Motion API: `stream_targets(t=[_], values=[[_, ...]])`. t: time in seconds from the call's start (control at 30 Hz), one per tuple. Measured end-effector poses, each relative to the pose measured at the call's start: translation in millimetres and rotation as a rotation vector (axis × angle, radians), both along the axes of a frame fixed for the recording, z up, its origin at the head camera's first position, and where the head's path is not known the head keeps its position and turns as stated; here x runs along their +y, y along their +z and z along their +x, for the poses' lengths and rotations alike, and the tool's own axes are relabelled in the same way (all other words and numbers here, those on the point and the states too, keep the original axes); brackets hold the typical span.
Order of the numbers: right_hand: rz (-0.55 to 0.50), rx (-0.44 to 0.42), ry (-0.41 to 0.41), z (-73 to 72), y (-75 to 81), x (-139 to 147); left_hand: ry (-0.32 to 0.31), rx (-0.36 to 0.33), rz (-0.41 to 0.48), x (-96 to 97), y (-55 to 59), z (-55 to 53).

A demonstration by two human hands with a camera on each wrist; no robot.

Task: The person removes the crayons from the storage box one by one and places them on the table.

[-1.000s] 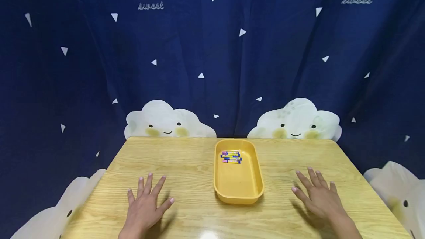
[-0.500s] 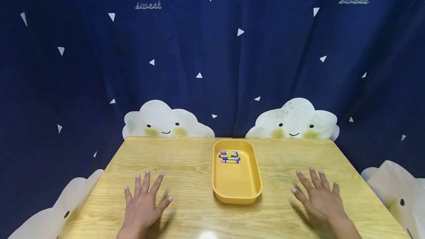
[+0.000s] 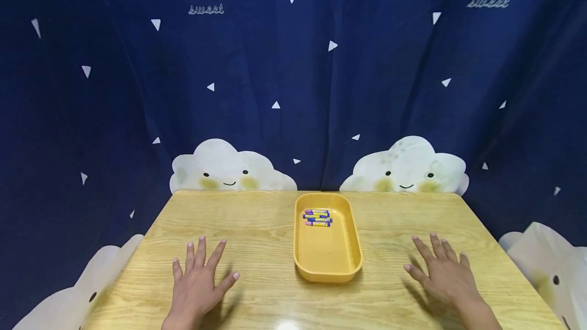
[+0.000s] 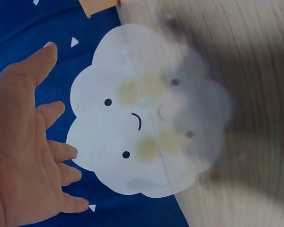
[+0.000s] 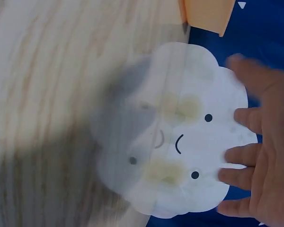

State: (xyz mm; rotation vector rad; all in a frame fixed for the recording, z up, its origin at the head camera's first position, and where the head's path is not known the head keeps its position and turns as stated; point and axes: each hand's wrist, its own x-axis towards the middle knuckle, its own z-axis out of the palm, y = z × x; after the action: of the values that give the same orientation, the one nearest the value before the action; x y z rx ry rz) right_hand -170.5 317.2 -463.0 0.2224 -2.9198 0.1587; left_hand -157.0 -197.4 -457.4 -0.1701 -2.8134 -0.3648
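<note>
A yellow oblong tray (image 3: 327,253) stands on the wooden table, between my two hands. Several crayons (image 3: 318,218) with yellow-and-blue wrappers and some pink tips lie bunched side by side at its far end. To the left of the tray, my left hand (image 3: 196,286) hovers palm down with fingers spread, holding nothing. My right hand (image 3: 445,276) hovers the same way on the right side, also holding nothing. Each wrist view shows the spread fingers of the left hand (image 4: 28,142) and right hand (image 5: 265,151), with a corner of the tray (image 5: 210,16) at the top.
The pale wooden table (image 3: 243,218) reaches back to a dark blue curtain (image 3: 252,65) printed with white triangles and smiling clouds. Its glossy top mirrors a cloud (image 4: 128,71) in the left wrist view. Shadows of the hands fall on the wood.
The view shifts very slightly. Both hands stay in nearly the same place with fingers spread, and the tray and crayons stay put.
</note>
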Motion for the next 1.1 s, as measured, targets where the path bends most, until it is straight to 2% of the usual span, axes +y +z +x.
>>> stream_targets(t=[0.17, 0.37, 0.5, 0.6, 0.83, 1.1], values=[[0.016, 0.005, 0.027, -1.5, 8.6, 1, 0.003, -0.005, -0.027, 1.9, 7.2, -0.9], [-0.063, -0.066, 0.029, -2.1, 15.8, 6, -0.003, -0.052, 0.003, 2.9, 11.9, -2.4], [-0.219, -0.167, 0.043, 0.3, 19.6, 10, -0.023, -0.159, 0.152, 3.1, 15.1, 2.4], [-0.338, -0.196, 0.069, -0.3, 21.4, 8, -0.033, -0.227, 0.286, 4.6, 17.2, 5.9], [-0.429, -0.088, 0.093, -2.7, 23.5, -6, -0.078, -0.266, 0.466, 16.0, 20.3, 6.3], [-0.605, -0.132, 0.108, -14.9, 31.3, -15, -0.165, -0.299, 0.651, 35.4, 24.9, 3.0]])
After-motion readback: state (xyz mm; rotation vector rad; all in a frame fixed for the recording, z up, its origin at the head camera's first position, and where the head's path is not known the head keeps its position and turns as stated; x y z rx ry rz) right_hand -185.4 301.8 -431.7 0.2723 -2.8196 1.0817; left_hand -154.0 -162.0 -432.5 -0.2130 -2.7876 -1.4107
